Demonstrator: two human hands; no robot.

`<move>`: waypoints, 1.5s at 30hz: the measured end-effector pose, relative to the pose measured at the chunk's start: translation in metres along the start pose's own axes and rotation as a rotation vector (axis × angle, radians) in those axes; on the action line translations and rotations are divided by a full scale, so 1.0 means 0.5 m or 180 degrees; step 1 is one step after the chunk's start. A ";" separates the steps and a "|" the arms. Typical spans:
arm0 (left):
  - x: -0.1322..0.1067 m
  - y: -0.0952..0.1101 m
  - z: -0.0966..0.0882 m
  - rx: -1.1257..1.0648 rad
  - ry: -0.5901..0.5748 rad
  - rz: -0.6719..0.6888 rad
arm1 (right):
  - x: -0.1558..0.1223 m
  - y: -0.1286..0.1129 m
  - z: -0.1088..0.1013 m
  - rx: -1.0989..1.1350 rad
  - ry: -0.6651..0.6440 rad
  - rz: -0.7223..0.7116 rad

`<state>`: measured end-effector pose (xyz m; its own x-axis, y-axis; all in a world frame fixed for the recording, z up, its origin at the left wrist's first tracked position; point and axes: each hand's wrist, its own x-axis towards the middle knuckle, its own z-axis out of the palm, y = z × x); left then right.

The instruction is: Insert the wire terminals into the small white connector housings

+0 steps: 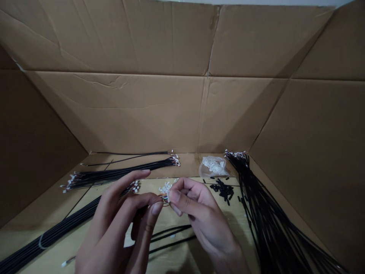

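My left hand (122, 224) and my right hand (196, 213) meet low in the middle of the view. The left thumb and a finger pinch the thin coloured wire ends of a black cable (171, 231) that trails down under both hands. Against those wire ends, the right thumb and forefinger pinch a small white connector (168, 196). My left forefinger sticks out straight above the pinch. A few loose white connectors (165, 187) lie on the surface just behind my fingertips.
Bundles of black cables with white ends lie at the left (114, 174), lower left (51, 236) and right (265, 220). A clear bag of white connectors (213, 166) and several short black tube pieces (224, 189) sit at the back right. Cardboard walls (171, 114) enclose the surface.
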<state>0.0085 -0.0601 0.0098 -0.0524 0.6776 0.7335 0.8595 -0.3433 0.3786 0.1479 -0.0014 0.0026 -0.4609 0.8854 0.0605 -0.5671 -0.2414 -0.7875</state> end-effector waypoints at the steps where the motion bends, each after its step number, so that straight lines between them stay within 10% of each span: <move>1: -0.001 0.001 0.000 -0.0016 0.0011 -0.0030 | 0.000 0.000 0.000 0.0005 0.0002 0.0011; 40: 0.003 -0.010 0.004 -0.0220 0.0265 0.0354 | -0.042 -0.013 0.009 -0.0747 0.0275 -0.0187; 45: 0.000 -0.006 -0.001 -0.0426 0.0232 -0.0236 | -0.034 -0.017 0.000 -0.0689 0.0189 -0.0245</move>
<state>0.0058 -0.0595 0.0088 -0.1541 0.6572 0.7378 0.7768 -0.3809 0.5015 0.1605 -0.0143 0.0083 -0.3773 0.9213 0.0943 -0.4365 -0.0871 -0.8955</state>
